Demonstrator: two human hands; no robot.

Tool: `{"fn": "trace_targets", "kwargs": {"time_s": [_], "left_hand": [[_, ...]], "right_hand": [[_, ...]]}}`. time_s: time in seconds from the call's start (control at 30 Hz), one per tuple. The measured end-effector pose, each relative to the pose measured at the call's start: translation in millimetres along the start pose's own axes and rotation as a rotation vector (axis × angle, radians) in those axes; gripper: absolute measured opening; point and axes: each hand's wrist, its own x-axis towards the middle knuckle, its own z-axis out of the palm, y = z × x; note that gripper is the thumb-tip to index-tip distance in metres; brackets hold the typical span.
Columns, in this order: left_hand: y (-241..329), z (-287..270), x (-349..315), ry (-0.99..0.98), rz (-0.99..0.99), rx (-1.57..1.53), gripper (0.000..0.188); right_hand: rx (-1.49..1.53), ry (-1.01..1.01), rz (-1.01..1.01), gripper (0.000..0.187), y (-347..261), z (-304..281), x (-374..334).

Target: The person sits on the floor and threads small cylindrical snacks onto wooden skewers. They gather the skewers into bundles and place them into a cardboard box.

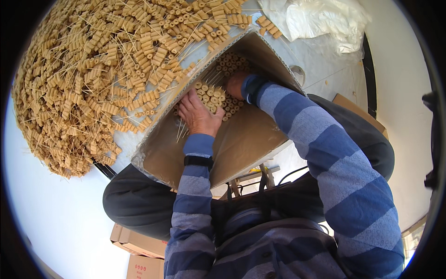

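Both hands reach into an open cardboard box (pixel 251 132) tilted between my knees. Inside, a bundle of skewers (pixel 211 95) threaded with tan, ring-shaped rolls shows its round ends, with thin sticks poking out. My left hand (pixel 200 114) cups the near left side of this bundle, thumb on one side and fingers on the other. At the bundle's far right, my right hand (pixel 236 86) presses close against the rolls; its fingers are mostly hidden in the box's shadow. More rolls lie packed deeper in the box, around and below the bundle.
A large heap of loose skewers (pixel 116 60) covers the pale surface to the left and beyond the box. Crumpled clear plastic (pixel 320 23) lies at the far right. Closed cardboard boxes (pixel 139 242) stand at lower left, and a cardboard piece (pixel 357 114) sits beyond my right knee.
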Motion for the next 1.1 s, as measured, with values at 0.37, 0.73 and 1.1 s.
{"fn": "trace_targets", "kwargs": {"time_s": [0.37,0.73,1.1], "left_hand": [[-1.0,42.8,-8.0,0.020,0.142,0.000,0.102],[-6.3,67.9,7.1,-0.053,0.126,0.036,0.104],[-25.6,86.0,25.2,-0.307,0.131,0.035,0.108]], "right_hand": [[0.130,0.077,0.165,0.030,-0.4,47.3,-17.4],[0.032,-0.098,0.012,0.041,-2.3,34.1,-24.5],[0.196,-0.201,0.174,0.043,6.3,35.5,-1.9]]}}
